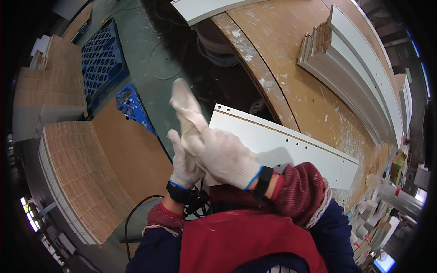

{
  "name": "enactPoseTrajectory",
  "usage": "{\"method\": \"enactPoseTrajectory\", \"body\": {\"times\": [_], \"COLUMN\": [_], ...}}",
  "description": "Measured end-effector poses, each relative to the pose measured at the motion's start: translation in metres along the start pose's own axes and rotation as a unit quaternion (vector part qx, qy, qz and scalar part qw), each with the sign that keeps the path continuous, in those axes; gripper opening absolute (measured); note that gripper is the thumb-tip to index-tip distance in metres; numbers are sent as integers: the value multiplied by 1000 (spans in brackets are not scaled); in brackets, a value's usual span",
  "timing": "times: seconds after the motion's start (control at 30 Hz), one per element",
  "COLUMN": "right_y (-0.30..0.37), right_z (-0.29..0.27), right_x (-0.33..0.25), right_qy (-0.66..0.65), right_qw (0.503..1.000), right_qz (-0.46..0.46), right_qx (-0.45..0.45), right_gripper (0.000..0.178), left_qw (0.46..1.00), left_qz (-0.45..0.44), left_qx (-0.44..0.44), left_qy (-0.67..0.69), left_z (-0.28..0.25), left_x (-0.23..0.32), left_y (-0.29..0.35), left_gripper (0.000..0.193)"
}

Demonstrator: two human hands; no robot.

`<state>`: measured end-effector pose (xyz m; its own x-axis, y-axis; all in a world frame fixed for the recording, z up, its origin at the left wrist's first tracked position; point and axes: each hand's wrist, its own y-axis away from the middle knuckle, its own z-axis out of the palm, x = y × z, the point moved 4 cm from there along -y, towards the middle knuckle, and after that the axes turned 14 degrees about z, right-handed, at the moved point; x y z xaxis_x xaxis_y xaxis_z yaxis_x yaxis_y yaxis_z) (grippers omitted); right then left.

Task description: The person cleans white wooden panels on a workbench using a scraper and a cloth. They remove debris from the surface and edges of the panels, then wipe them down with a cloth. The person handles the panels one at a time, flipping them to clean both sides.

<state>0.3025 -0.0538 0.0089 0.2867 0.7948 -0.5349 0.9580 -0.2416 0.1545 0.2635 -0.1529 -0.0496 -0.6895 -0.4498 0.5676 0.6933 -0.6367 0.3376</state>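
Note:
A cream cloth (187, 107) stands bunched up between my two white-gloved hands, its narrow end pointing away from me. My right hand (230, 157) is closed over the lower part of this cloth, knuckles up. Against the cloth's left side lies my left hand (184, 164). The left thumb sticks up apart from the cloth, while the other left fingers are hidden behind the cloth and my right hand. Just beyond my right hand, a white panel (264, 132) with small drilled holes and a groove along its far edge lies over the workbench edge.
Several curved-looking white boards (350, 77) are stacked on the brown, paint-flecked workbench (314, 109) at the right. Blue plastic pallets (105, 61) stand at the left, near wood-coloured panels (86, 177). Black cable (196, 202) hangs by my left wrist. A bucket (216, 43) sits under the bench.

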Motion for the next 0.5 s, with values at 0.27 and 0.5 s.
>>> {"method": "enactPoseTrajectory", "body": {"times": [0.27,0.5], "right_y": [50,257], "right_z": [-33,-77], "right_x": [60,273], "right_qy": [54,-292], "right_qw": [990,755], "right_qz": [95,448], "right_qx": [88,380], "right_gripper": [31,41], "left_qw": [996,996], "left_qz": [-39,-33], "left_qx": [-35,46], "left_qy": [-75,-67], "left_z": [1,1], "left_x": [-6,-5], "left_y": [-9,-5], "left_gripper": [63,31]}}
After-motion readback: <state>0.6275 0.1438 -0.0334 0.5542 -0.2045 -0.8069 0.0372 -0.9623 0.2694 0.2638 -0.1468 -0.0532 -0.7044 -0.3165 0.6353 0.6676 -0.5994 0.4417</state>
